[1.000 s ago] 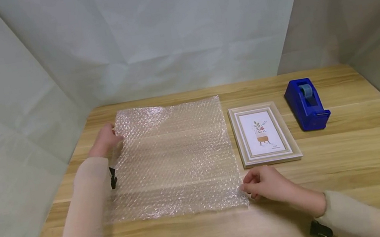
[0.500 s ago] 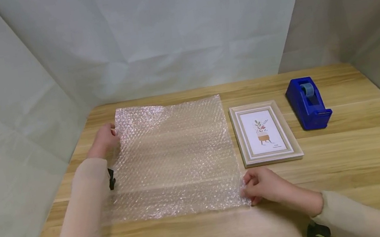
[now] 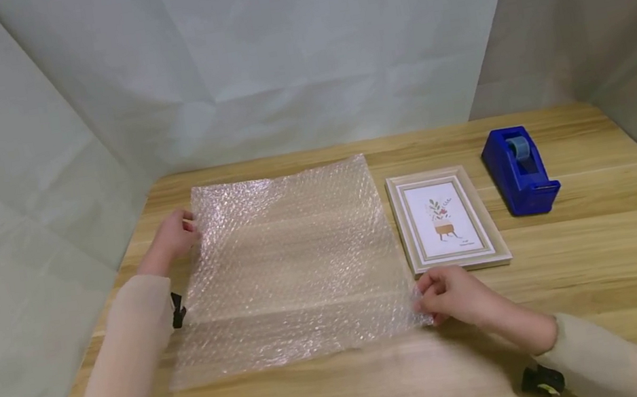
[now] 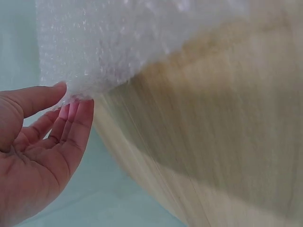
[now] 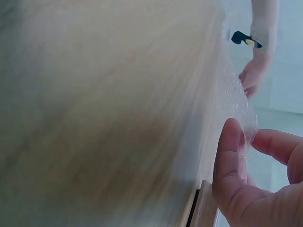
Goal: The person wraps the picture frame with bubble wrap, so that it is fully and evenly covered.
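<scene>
Two hands spread a bubble wrap sheet [image 3: 288, 265] on a wooden bench [image 3: 613, 264].

The left hand [image 3: 172, 237] pinches its ten o'clock corner, the right hand [image 3: 447, 296] its four o'clock corner. Likely next: flatten it, then bring over the picture frame [image 3: 447, 220] at three o'clock.

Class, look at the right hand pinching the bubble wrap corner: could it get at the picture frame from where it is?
Probably yes. The right hand sits just in front of the picture frame with only bare table between them, but it pinches the bubble wrap.
</scene>
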A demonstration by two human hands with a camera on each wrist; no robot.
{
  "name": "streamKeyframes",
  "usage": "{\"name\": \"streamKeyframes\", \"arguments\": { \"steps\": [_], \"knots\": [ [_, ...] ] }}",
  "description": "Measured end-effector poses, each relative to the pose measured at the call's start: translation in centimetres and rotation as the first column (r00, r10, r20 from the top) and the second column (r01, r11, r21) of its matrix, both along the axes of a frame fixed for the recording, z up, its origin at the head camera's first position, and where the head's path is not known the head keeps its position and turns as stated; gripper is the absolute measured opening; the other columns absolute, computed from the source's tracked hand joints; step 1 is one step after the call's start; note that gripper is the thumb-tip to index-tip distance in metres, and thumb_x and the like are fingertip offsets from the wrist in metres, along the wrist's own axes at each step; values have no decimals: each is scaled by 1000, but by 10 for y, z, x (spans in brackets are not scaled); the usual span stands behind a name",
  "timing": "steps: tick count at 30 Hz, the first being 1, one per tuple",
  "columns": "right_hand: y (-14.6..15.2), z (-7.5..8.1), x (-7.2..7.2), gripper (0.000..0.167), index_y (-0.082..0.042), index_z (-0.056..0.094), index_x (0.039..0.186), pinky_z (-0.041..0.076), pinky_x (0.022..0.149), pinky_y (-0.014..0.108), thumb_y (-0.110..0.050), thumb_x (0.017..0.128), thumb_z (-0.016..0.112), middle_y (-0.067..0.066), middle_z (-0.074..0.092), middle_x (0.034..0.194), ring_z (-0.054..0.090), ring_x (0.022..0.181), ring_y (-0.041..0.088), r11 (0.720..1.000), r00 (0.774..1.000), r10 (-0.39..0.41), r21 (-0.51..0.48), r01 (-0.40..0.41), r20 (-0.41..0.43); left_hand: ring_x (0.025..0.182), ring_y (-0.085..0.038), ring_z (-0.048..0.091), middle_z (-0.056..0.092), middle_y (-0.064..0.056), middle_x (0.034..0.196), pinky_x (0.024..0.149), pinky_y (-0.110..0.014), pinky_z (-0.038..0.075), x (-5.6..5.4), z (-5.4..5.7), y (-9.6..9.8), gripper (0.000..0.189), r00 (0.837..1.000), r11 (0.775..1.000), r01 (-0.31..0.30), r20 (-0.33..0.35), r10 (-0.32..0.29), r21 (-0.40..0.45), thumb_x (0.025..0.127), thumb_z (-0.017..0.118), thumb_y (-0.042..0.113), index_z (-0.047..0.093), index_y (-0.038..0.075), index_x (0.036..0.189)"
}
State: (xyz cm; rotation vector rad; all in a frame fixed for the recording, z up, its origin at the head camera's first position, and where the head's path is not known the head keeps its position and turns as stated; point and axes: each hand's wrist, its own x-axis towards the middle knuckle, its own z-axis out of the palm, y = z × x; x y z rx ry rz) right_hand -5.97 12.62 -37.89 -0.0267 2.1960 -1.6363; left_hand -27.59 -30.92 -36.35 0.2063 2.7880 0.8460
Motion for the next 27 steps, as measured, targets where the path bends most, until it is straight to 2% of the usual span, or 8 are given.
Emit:
{"name": "streamKeyframes", "arguments": {
  "steps": [7,12,17,20,22,27],
  "knots": [
    [-10,5,6,23,16,50,102,58,58,31,5,82,53,5,62,74,59,63,12,997,998,-70,-13,70,2,94,-44,52,53,-33,98,78,-46,48,-5,3,-2,29,991,993,114,-71,-117,-40,87,51,0,46,-19,109],
    [-18,11,8,25,17,49,104,59,60,31,6,82,54,6,61,75,61,64,12,988,989,-149,21,150,-16,93,-41,53,54,-32,99,78,-47,48,-11,4,-7,27,985,985,163,-53,-167,-62,88,52,4,49,-16,106],
    [-13,13,2,27,18,49,108,59,62,28,4,85,55,7,60,77,61,67,10,981,983,-173,76,178,-58,81,-31,55,57,-25,91,65,-31,48,-9,4,-10,23,989,987,147,-25,-148,-61,91,53,9,51,-13,100],
    [-10,15,-1,28,18,49,110,59,62,28,4,86,54,9,62,79,62,69,10,979,981,-180,88,186,-71,76,-25,55,57,-19,84,60,-26,46,-7,4,-11,22,992,990,130,-2,-130,-46,95,51,13,52,-9,94],
    [-8,17,-3,28,18,49,111,59,62,29,4,87,54,11,63,80,62,69,10,976,980,-184,100,192,-81,74,-23,55,57,-16,81,60,-26,47,-5,5,-12,23,992,991,126,6,-126,-37,96,49,14,53,-8,91],
    [-2,21,-11,29,18,50,113,59,61,30,4,87,53,11,62,81,61,68,10,969,974,-181,144,199,-133,68,-18,62,58,-14,76,63,-33,57,1,5,-16,22,991,991,126,46,-127,41,95,49,9,52,-12,93]
  ]
}}
